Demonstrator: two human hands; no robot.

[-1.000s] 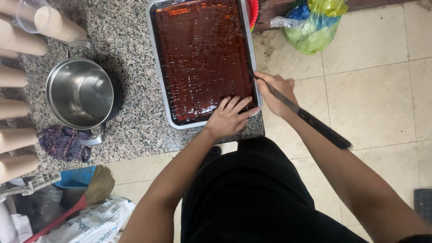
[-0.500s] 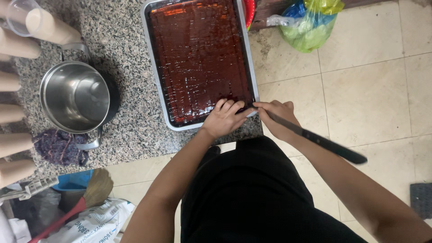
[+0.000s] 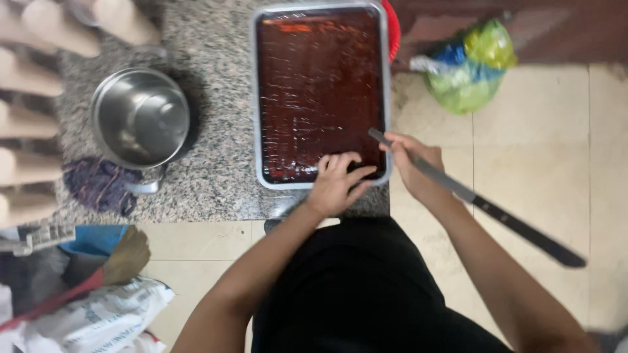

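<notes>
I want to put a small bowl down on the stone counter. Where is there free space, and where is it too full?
Bare granite counter lies between the steel pot and the metal tray, running down to the front edge. The left side is crowded: pale rolls, the pot, a dark cloth. The tray's near corner is taken by the left hand and the right hand holding a long knife.

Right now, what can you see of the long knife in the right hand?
The long knife is held in the right hand, which grips it part-way along. It lies slanted: one end reaches up-left to the near right corner of the metal tray, over the dark red-brown slab; the longer dark part juts down-right past the wrist, above the tiled floor. It looks like greyish metal, darker towards the far end. Whether it touches the slab is unclear.
</notes>
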